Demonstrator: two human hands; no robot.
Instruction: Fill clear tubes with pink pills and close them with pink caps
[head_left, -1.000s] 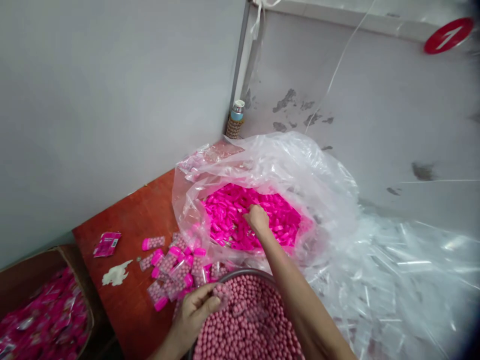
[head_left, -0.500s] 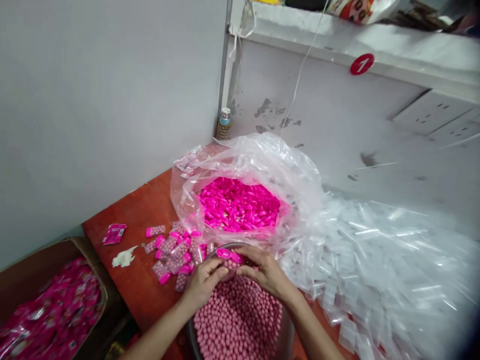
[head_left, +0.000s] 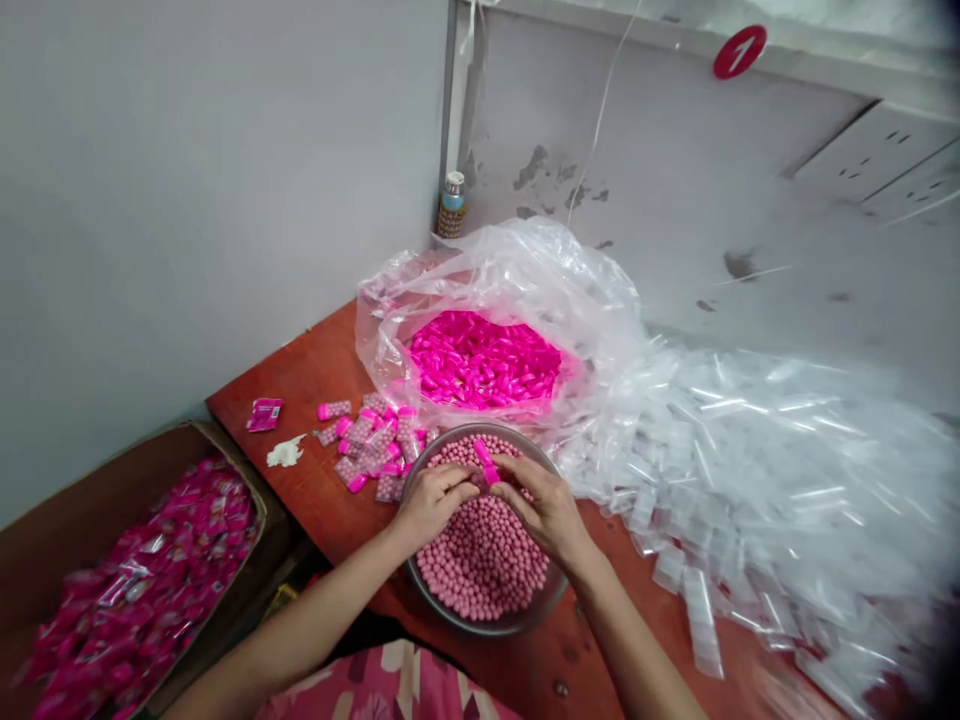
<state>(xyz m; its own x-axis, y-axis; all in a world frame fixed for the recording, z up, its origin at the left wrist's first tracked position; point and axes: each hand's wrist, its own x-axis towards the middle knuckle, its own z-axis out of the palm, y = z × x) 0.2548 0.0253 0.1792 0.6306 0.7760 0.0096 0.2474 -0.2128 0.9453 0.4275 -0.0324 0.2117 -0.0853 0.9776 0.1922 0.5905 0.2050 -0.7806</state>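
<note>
Above a round metal bowl [head_left: 559,590] of pink beads [head_left: 480,560], both my hands meet on a small clear bottle with a bright pink cap [head_left: 487,462]. My left hand [head_left: 437,500] is closed around the bottle's body, which the fingers mostly hide. The fingers of my right hand [head_left: 546,505] pinch the pink cap, whose one end sticks up. Left of the bowl lie several capped bottles [head_left: 373,447] filled with pink beads. Behind the bowl, a clear plastic bag [head_left: 600,300] lies open around a heap of bright pink caps [head_left: 487,360].
Many clear empty bottles [head_left: 720,480] spread over the red table [head_left: 307,365] at the right. A cardboard box [head_left: 244,460] of pink packets stands at lower left. One pink packet [head_left: 264,414] and a white scrap [head_left: 286,452] lie at the table's left. A small flask [head_left: 452,195] stands in the corner.
My view has tilted down, showing the whole bowl and my clothing. The cap, earlier with its oval opening facing me, is now turned edge-on. Both hands still hold the bottle and cap.
</note>
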